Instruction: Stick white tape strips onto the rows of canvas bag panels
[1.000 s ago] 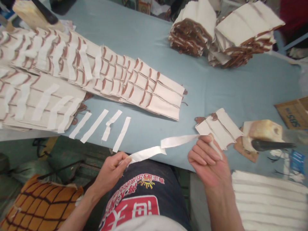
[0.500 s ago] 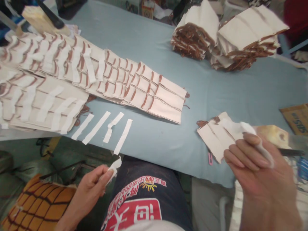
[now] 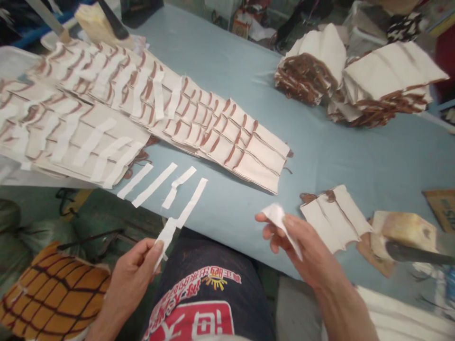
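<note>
My left hand (image 3: 140,265) pinches a small bunch of white fabric strips (image 3: 166,237) just off the table's front edge. My right hand (image 3: 302,246) is closed on a single white strip (image 3: 280,220), which hangs folded over the fingers above the table. Several loose white strips (image 3: 154,184) lie side by side near the front edge. Behind them runs a long overlapping row of cream fabric pieces (image 3: 263,158) with brown trim; white strips lie across its left part. A cream piece with brown cord (image 3: 336,218) rests to the right of my right hand.
Two thick stacks of cream fabric, one folded (image 3: 313,61) and one flat (image 3: 394,78), stand at the back right. A yellowish block (image 3: 405,229) with a dark-handled tool (image 3: 419,253) sits at right. Another such block (image 3: 103,26) is at far left. The blue-grey tabletop (image 3: 238,61) spans the view.
My right hand has moved left, away from the cream piece at right, carrying its white strip. The left hand stays near the front edge with its strips. The view has shifted slightly.
</note>
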The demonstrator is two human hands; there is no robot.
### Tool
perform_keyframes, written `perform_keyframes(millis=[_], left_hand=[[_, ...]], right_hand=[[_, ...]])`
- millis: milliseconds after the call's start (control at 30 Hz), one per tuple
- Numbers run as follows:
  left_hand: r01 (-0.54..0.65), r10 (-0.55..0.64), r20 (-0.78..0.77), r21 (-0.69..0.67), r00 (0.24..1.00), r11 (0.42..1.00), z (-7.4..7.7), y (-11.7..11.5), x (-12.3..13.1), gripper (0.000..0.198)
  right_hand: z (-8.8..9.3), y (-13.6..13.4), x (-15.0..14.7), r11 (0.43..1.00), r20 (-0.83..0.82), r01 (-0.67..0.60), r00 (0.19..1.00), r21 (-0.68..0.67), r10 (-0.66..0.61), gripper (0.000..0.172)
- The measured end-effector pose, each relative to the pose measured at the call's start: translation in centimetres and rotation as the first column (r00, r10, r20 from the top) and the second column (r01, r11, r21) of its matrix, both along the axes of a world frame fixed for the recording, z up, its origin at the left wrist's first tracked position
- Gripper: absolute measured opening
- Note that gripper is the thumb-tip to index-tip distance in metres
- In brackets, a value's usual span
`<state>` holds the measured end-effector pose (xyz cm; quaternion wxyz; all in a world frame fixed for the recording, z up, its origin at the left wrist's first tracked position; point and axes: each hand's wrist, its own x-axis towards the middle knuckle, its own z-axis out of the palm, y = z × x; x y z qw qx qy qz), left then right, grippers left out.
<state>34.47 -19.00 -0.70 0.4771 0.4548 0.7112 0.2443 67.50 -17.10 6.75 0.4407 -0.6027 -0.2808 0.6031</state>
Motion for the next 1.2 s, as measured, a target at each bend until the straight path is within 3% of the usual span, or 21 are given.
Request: perform_keyframes(millis=[167,333,600,800,900,1033,1200], left_hand=[[-0.009,0.009,-0.002,0.017,1.000,1.000,-0.1,-0.1,-0.3,0.045],[0.060,-0.060,0.009,-0.014,0.998,0.998,-1.4,0.1,-2.4,0.047],[0.021,-0.021,-0.027,-0.018,0.999,1.000,-2.6,0.6,-5.0,0.048],[-0.003,0.003,0.003,-0.045,1.000,0.999,-3.2,0.6,-5.8,0.043],[-0.004,0.004,0.008,-0.044,1.000,0.999,-3.1,1.2,-5.8,0.043],[0.013,-0.013,-0.010,-0.043,1.000,0.999,-2.5,2.5,-5.8,0.044],[0.017,-0.017,0.007,-0.010,1.000,1.000,-1.7,3.7,-5.7,0.046]], right_hand=[[-2.9,3.0,-2.5,1.000,-0.102,-0.004,0.995,-0.021,0.002,0.040],[-5.0,5.7,-4.1,0.998,-0.249,0.025,0.968,-0.056,-0.038,0.034],[-8.8,8.6,-5.6,0.999,-0.205,0.025,0.978,-0.045,-0.033,0.034],[-13.0,6.3,-7.7,0.997,-0.095,0.066,0.993,-0.030,-0.068,0.035],[-16.6,3.7,-9.7,0.984,-0.070,0.077,0.994,-0.160,-0.089,0.034],[-20.9,0.3,-12.1,0.922,-0.053,0.080,0.993,-0.379,-0.108,0.035],[-22.6,-1.2,-13.4,0.870,-0.058,-0.011,0.998,-0.493,-0.020,0.037]])
